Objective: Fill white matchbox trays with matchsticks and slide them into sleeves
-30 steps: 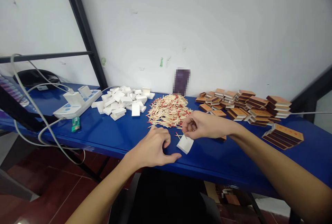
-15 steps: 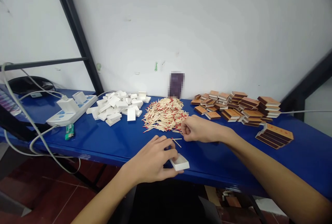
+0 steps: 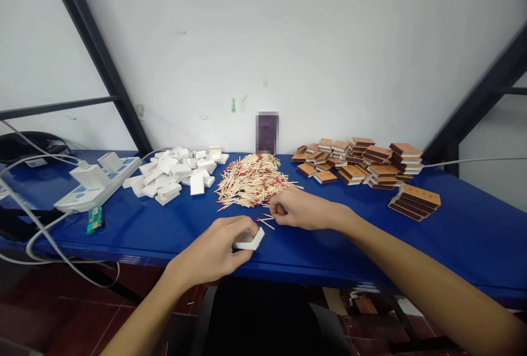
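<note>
My left hand is closed around a small white matchbox tray near the front edge of the table. The tray is tilted, and the fingers cover much of it. At the near right side of a heap of red-tipped matches, my right hand has its fingers curled together. What lies inside them, if anything, is hidden. A few loose matches lie on the blue table between my two hands.
White matchbox trays are piled at the left. Brown matchboxes are heaped at the right, with a separate row nearer me. A power strip with cables and a green packet occupy the left end. A pixelated dark rectangle stands by the wall.
The view has swung a little to the right. My left hand has moved left with the tray and tilted it. My right hand remains beside the match heap with its fingers curled.
</note>
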`<state>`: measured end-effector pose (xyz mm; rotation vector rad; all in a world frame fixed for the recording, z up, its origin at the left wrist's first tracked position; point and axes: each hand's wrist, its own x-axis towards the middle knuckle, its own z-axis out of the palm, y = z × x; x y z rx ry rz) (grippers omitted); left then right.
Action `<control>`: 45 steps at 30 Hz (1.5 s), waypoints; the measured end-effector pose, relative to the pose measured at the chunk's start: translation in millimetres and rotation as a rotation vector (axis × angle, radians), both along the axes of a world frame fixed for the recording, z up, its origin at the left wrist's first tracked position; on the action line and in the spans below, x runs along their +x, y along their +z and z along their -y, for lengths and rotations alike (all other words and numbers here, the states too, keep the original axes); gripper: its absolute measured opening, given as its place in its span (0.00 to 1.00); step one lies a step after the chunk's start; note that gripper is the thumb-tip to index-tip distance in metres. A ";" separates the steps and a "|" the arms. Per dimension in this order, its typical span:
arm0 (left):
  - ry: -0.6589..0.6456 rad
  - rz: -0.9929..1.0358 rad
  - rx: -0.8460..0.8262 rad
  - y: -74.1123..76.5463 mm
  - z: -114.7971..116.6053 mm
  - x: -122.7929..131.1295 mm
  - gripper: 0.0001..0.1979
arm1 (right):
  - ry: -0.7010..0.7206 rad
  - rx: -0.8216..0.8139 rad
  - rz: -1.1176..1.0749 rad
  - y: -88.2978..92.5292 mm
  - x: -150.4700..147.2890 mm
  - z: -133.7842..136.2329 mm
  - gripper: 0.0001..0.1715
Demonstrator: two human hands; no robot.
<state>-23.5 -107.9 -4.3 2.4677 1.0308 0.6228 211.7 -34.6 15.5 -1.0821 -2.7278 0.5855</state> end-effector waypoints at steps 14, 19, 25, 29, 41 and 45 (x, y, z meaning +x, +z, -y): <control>0.015 -0.118 0.201 -9.2 -1.1 14.8 0.13 | 0.060 0.132 -0.086 -19.6 -5.1 3.3 0.03; 0.176 -0.056 0.265 -2.1 -12.2 -5.9 0.10 | 0.095 0.109 -0.108 -19.4 -4.3 2.7 0.05; 0.470 -0.197 0.325 -9.0 -35.3 -43.0 0.09 | 0.069 0.069 -0.141 -19.9 -4.9 6.1 0.07; 0.506 -0.228 0.295 -10.0 -39.0 -51.0 0.10 | 0.069 0.120 -0.163 -22.3 -6.3 7.2 0.07; 0.509 -0.243 0.193 -9.2 -41.5 -44.1 0.17 | -0.080 0.449 -0.079 2.6 13.8 -0.9 0.10; 0.523 -0.252 0.173 -9.1 -43.4 -38.0 0.14 | -0.071 0.410 -0.018 9.3 21.4 -0.8 0.08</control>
